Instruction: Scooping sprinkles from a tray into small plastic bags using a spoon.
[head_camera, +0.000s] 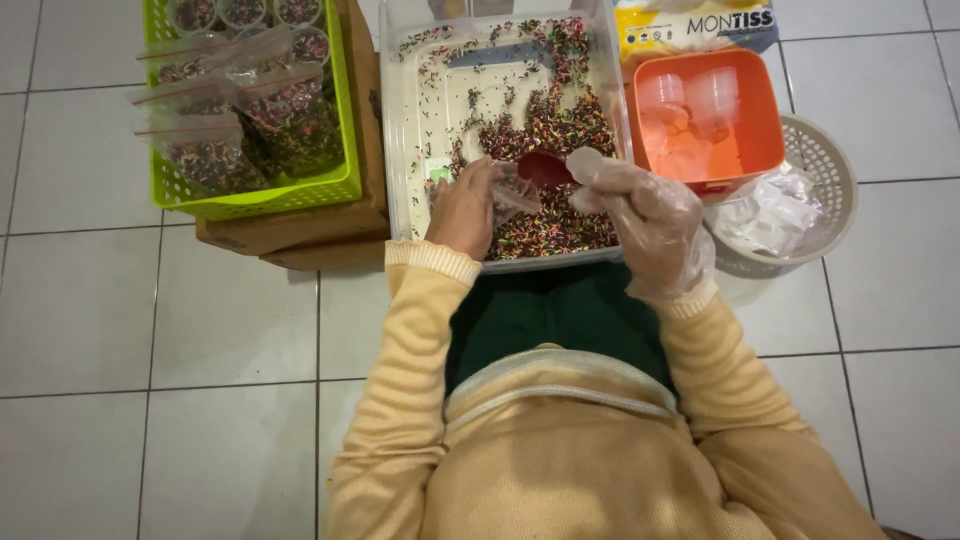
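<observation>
Red scoop (545, 168) w/ multicoloured sprinkles (545, 125), held over clear plastic tub (400, 130) on the floor. Right hand (640, 215), in thin clear glove, fingers clamped on scoop handle. Left hand (465, 205), bare, closed on small clear bag (515, 195) just beside scoop mouth, inside tub. Sprinkles spread loosely over tub bottom, thickest nr centre. Left of tub: green basket (335, 185) w/ filled bags, sitting on cardboard box (290, 235). Right of tub: orange container (760, 130) holding clear cups, touching a white round basket (835, 170) w/ crumpled plastic.
</observation>
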